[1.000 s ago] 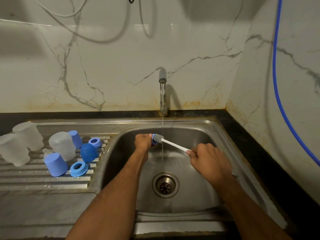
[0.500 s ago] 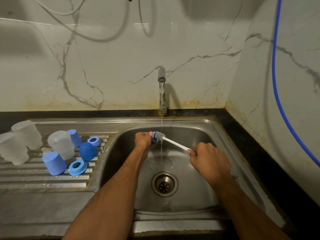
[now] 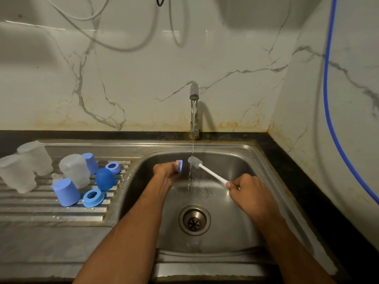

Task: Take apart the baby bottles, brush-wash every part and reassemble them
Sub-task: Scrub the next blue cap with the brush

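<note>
**Rinsing a small blue part under the tap**

Both hands work over the steel sink basin (image 3: 235, 160). Left hand (image 3: 167, 171) pinches a small light-blue plastic bottle part (image 3: 180, 166) just left of the thin water stream (image 3: 192, 148). Right hand (image 3: 249, 191) is curled round the white handle of a grey-bristled bottle brush (image 3: 195, 161), its head under the stream, just beside the part and apart from it. Wet, light and rigid, the part probably slips easily; gripping its rim looks safest. On the ribbed drainboard (image 3: 30, 210) at left lie frosted clear bottle bodies (image 3: 74, 170), blue caps (image 3: 65, 191) and blue screw rings (image 3: 93, 198).
</note>
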